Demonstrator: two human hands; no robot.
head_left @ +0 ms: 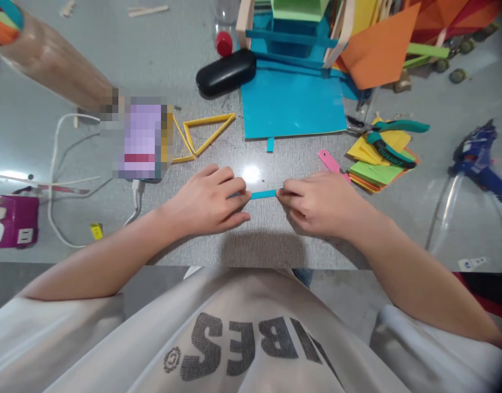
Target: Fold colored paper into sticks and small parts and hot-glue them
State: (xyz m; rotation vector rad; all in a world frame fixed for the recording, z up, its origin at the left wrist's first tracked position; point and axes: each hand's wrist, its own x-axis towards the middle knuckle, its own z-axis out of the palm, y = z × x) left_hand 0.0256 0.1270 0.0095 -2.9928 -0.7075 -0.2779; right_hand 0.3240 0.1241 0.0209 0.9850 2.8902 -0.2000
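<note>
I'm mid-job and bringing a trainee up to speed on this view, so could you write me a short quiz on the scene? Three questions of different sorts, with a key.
1. Multiple choice: what spans the gap between the left hand and the right hand?
a) a white cable
b) a blue strip
c) a yellow frame

2. True or false: the teal-handled pliers rest partly on coloured paper pieces.

3. Fill in the blank: the glue gun lies nearer to the ____ hand.

Key: 1 b; 2 true; 3 right
</note>
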